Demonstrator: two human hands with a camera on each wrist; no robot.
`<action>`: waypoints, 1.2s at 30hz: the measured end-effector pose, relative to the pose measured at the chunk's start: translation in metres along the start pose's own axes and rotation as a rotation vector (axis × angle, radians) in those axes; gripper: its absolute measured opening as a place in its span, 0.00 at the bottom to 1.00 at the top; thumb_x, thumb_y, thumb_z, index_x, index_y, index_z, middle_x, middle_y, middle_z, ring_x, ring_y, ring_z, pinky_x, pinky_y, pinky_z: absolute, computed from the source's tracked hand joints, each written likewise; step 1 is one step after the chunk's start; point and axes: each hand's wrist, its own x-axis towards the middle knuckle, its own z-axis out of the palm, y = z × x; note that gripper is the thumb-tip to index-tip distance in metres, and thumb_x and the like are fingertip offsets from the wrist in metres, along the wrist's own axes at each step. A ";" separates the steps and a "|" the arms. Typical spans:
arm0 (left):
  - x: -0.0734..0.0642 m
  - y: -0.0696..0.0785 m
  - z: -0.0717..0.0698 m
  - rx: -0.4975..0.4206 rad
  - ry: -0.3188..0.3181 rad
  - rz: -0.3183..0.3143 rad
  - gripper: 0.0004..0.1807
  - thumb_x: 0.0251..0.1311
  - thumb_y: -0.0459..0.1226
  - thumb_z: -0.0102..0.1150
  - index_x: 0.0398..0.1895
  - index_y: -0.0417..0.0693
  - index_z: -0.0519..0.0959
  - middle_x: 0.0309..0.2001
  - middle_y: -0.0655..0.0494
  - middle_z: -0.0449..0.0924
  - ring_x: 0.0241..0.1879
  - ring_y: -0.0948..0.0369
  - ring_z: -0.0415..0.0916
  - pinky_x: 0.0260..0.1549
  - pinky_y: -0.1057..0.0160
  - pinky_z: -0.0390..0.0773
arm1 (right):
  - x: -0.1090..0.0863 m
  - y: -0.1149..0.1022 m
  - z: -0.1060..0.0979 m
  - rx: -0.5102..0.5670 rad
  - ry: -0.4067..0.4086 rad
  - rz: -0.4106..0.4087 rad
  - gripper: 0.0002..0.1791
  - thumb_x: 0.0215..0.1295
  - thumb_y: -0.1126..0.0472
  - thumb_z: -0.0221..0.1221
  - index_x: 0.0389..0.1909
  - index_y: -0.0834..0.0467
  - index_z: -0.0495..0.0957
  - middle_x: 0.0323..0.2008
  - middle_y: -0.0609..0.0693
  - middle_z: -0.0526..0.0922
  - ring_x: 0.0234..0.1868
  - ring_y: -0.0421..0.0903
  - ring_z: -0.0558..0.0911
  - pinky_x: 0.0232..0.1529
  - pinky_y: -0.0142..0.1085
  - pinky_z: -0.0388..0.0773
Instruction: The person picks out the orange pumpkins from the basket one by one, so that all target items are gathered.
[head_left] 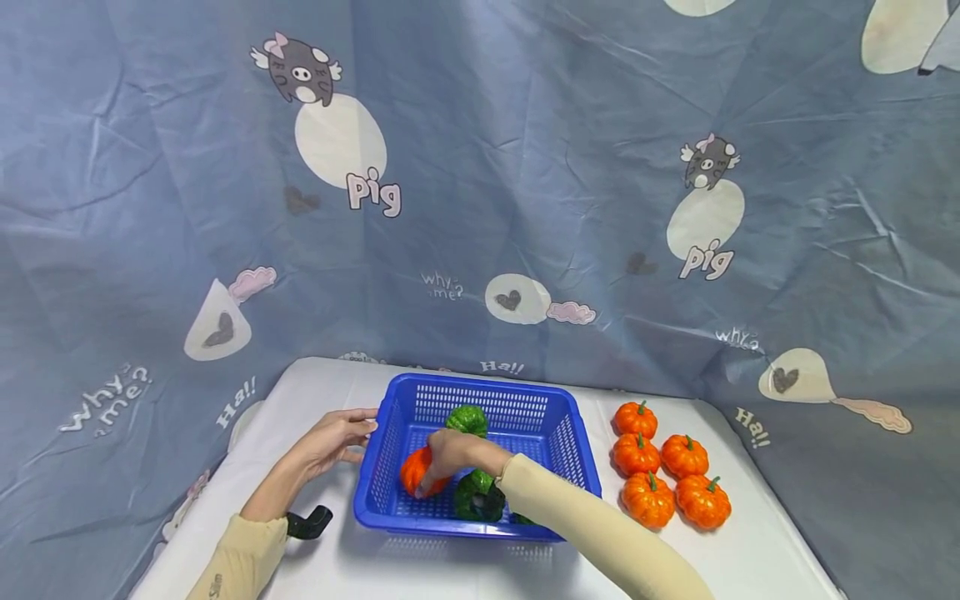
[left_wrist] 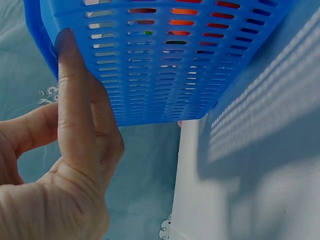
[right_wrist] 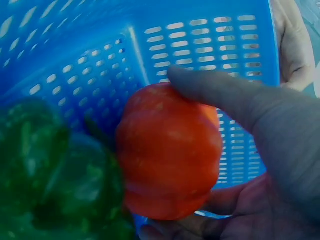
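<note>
Inside a blue plastic basket, my right hand grips a small orange pumpkin. The thumb lies over one side of it and fingers come round beneath, as the right wrist view shows. Close by in the basket are green pumpkins, one toward the back and another near the front; a third is mostly hidden behind my right forearm. My left hand is at the basket's left side. In the left wrist view its extended fingers touch the outer wall just under the rim.
Several orange pumpkins stand in a cluster on the white table to the right of the basket. A black curved piece shows beside my left wrist. Blue-grey printed cloth hangs behind the table and at its sides.
</note>
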 end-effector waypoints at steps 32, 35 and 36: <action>0.000 -0.001 -0.002 0.001 0.000 0.018 0.30 0.66 0.38 0.53 0.69 0.35 0.62 0.45 0.50 0.79 0.39 0.58 0.78 0.37 0.55 0.84 | -0.008 0.030 0.005 0.281 0.009 -0.007 0.31 0.49 0.35 0.66 0.42 0.56 0.79 0.33 0.44 0.81 0.32 0.39 0.78 0.35 0.32 0.78; 0.000 -0.001 -0.002 -0.003 0.001 0.018 0.30 0.66 0.38 0.54 0.69 0.35 0.62 0.44 0.50 0.80 0.39 0.58 0.78 0.36 0.56 0.84 | -0.008 0.032 0.005 0.370 -0.034 -0.023 0.28 0.49 0.41 0.69 0.42 0.58 0.76 0.33 0.46 0.80 0.33 0.41 0.79 0.36 0.33 0.79; 0.000 -0.001 -0.001 -0.005 0.004 0.017 0.30 0.66 0.38 0.54 0.69 0.35 0.62 0.44 0.50 0.80 0.39 0.58 0.78 0.36 0.56 0.84 | -0.008 0.033 0.006 0.395 -0.047 -0.029 0.27 0.49 0.43 0.70 0.42 0.58 0.75 0.33 0.46 0.80 0.33 0.41 0.79 0.36 0.33 0.79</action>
